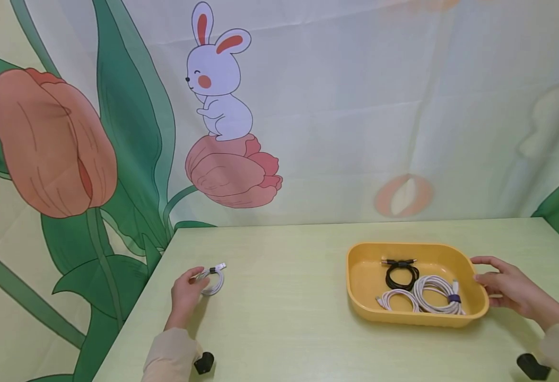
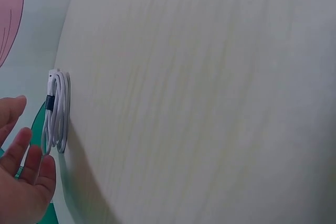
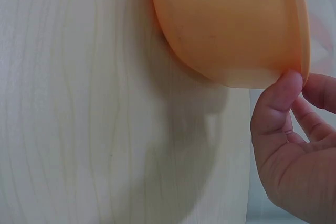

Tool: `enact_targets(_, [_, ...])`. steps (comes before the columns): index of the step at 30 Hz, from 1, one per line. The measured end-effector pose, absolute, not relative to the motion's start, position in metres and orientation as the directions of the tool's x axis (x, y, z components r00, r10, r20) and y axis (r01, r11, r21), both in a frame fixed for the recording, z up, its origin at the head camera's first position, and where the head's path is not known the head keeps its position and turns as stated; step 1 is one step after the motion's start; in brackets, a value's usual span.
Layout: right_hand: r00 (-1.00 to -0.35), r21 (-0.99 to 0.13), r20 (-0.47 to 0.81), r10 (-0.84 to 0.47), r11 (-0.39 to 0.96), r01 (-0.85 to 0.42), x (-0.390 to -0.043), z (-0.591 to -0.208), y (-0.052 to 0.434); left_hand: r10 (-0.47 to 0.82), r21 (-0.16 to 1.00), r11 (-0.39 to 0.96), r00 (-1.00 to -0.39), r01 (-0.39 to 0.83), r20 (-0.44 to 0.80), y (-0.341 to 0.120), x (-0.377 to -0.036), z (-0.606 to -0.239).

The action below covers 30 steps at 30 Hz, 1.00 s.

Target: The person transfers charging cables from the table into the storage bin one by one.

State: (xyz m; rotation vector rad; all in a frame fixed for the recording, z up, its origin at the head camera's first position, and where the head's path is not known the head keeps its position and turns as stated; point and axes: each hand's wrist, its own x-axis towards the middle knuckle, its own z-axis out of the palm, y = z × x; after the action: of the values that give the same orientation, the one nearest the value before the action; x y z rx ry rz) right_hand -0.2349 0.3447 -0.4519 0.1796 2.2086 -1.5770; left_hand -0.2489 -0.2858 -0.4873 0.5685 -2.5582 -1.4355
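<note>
A coiled white cable [image 1: 214, 281] with a dark tie lies on the left part of the table, its plug end pointing to the far right. My left hand [image 1: 186, 297] is at its left side. In the left wrist view, thumb and fingers [image 2: 47, 174] are spread apart beside the coil [image 2: 56, 111], with a gap between them. My right hand [image 1: 513, 289] grips the right end of a yellow plastic basket [image 1: 356, 294], the thumb [image 3: 286, 90] at its rim. Inside lie a coiled black cable [image 1: 402, 276], a small white coil [image 1: 399, 300] and a larger white coil [image 1: 434, 294].
The pale wood-grain table [image 1: 279, 297] ends at the back against a hanging cloth [image 1: 332, 106] printed with a rabbit and tulips. Bare tabletop lies between the white cable and the basket. A black wrist device [image 1: 204, 363] sits by the left sleeve.
</note>
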Motion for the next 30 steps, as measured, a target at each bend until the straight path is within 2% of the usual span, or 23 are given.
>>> enact_targets(13, [-0.904, -0.878, -0.403, -0.142, 0.340, 0.338, -0.234, -0.452, 0.344, -0.421, 0.822, 0.490, -0.905, -0.291, -0.069, -0.291, -0.245, -0.493])
enact_targets(20, [-0.905, -0.879, -0.402, -0.139, 0.336, 0.339, -0.234, -0.451, 0.344, -0.432, 0.807, 0.518, -0.901, -0.285, -0.041, -0.295, -0.244, -0.499])
enact_targets(30, [-0.904, -0.882, -0.403, -0.142, 0.323, 0.343, -0.235, -0.451, 0.345, -0.401, 0.802, 0.520, -0.913, -0.295, -0.075, -0.297, -0.244, -0.501])
